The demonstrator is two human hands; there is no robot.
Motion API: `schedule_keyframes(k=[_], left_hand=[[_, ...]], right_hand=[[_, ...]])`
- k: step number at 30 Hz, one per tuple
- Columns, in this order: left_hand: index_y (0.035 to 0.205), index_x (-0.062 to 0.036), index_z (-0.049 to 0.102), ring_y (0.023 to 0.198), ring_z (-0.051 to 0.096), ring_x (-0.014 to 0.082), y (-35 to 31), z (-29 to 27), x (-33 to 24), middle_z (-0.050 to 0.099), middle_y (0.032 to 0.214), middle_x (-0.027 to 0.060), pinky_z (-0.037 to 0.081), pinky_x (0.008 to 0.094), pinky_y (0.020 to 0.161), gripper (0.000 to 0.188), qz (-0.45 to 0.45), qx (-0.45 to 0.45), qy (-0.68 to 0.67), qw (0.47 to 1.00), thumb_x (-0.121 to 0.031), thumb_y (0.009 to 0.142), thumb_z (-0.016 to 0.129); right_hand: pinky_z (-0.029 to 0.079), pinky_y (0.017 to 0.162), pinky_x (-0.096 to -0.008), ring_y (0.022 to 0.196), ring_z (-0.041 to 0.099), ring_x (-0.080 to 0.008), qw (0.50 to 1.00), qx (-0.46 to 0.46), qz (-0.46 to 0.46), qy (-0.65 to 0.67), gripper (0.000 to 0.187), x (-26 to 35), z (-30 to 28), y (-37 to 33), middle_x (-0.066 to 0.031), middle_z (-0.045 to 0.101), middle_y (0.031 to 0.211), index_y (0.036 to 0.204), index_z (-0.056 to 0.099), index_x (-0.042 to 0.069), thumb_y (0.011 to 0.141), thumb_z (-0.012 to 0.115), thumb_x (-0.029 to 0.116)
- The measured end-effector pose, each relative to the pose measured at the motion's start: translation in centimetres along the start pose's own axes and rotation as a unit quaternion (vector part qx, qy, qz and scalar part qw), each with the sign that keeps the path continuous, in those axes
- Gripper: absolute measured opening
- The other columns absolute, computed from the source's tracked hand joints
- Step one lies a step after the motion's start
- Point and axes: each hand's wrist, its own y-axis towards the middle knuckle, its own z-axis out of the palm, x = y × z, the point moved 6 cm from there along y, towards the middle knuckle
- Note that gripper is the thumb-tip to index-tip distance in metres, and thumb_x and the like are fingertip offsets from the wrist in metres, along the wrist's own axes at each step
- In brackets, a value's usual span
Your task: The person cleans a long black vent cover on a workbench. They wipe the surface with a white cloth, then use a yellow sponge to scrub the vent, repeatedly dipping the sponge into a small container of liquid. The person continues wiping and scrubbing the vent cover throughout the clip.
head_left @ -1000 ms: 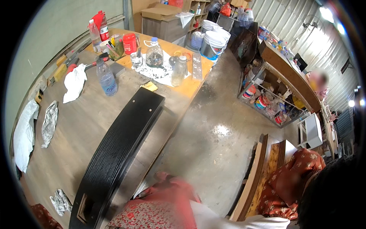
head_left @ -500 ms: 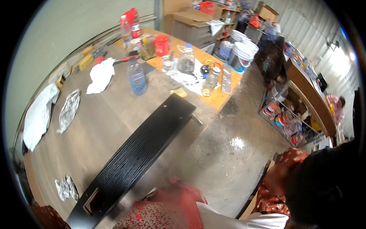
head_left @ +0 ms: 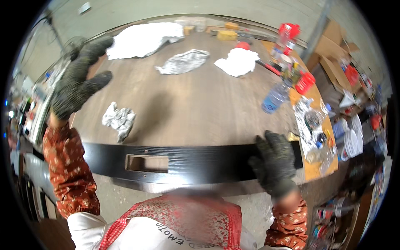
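A long black board (head_left: 212, 162) with a ribbed grain lies along the table's near edge. Toward its left part is a rectangular cutout (head_left: 146, 163). My right hand (head_left: 275, 160), in a dark grey glove, rests over the board's right end with fingers stretched out, gripping nothing visible. My left hand (head_left: 79, 79), gloved the same way, is held out above the table's left side, thumb and fingers apart. By its fingertips is a white cloth (head_left: 146, 39). A crumpled grey-white rag (head_left: 119, 120) lies between that hand and the board.
Farther back on the brown tabletop (head_left: 187, 108) are a stained rag (head_left: 183, 62), a white cloth (head_left: 238, 62) and yellow sponges (head_left: 227, 35). At right stand a water bottle (head_left: 275, 98), a red container (head_left: 305, 83) and a jar (head_left: 313, 119). White buckets (head_left: 354, 137) stand beyond.
The view has swung left, so the board now runs across the front. My left hand has come into view at the left; my right hand has moved from the far right onto the board.
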Motion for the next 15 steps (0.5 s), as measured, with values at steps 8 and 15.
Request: schedule_keyframes(k=[8,15], left_hand=[[0.153,-0.0163,0.028,0.146,0.023,0.0371,-9.5,11.8,14.6,0.020,0.159,0.0201,0.024,0.0437,0.118,0.119,-0.328,0.399,0.149,0.843,-0.051,0.056,0.088],[0.125,-0.0184,0.062,0.108,0.062,0.0344,-11.8,17.5,20.7,0.064,0.115,0.0191,0.047,0.0395,0.094,0.054,-0.263,0.309,0.127,0.905,-0.037,0.075,0.072]], right_hand=[[0.042,0.101,-0.0477,0.111,0.058,-0.0383,0.968,0.159,-0.058,0.184,0.047,3.6,8.1,3.8,-0.0176,0.063,0.118,0.122,0.061,0.005,0.088,0.064,0.037],[0.046,0.093,-0.0483,0.103,0.060,-0.0375,0.966,0.164,-0.064,0.191,0.040,4.0,7.4,4.4,-0.0176,0.066,0.110,0.118,0.063,0.004,0.086,0.066,0.028]])
